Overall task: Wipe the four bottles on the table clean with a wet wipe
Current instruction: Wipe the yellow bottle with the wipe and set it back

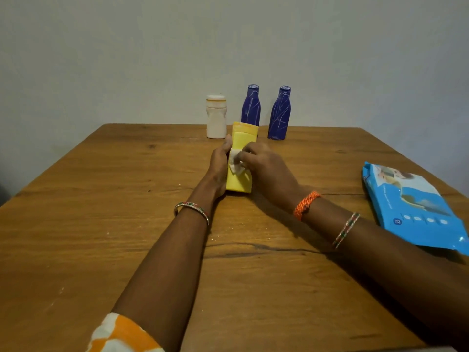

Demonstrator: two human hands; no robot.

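Near the middle of the frame a yellow bottle (241, 158) stands upright on the wooden desk (101, 224), gripped from its left side by the left hand (219, 165), whose thumb lies up along the bottle's edge and whose fingers curl round behind it. The right hand (264, 166) comes in from the right with its fingers bent, pinching a crumpled white wet wipe (236, 162) and pressing it against the front of the bottle about halfway up. Behind the hands, in the upper middle of the frame near the far edge of the desk, three more bottles stand in a row, apart from one another: a white bottle (216, 118) on the left with a thin orange band under its cap, a blue bottle (251, 106) partly hidden behind the top of the yellow one, and a second blue bottle (279, 114) to the right, both marked with pale scribbled lines. At the right edge of the frame a flat blue pack of wipes (411, 209) lies on the desk, well apart from the hands. Thin bangles circle both wrists, and an orange braided band (305, 204) sits on the right wrist. An orange and white sleeve (121, 336) shows at the bottom left. A plain pale wall (127, 59) fills the upper part of the frame.
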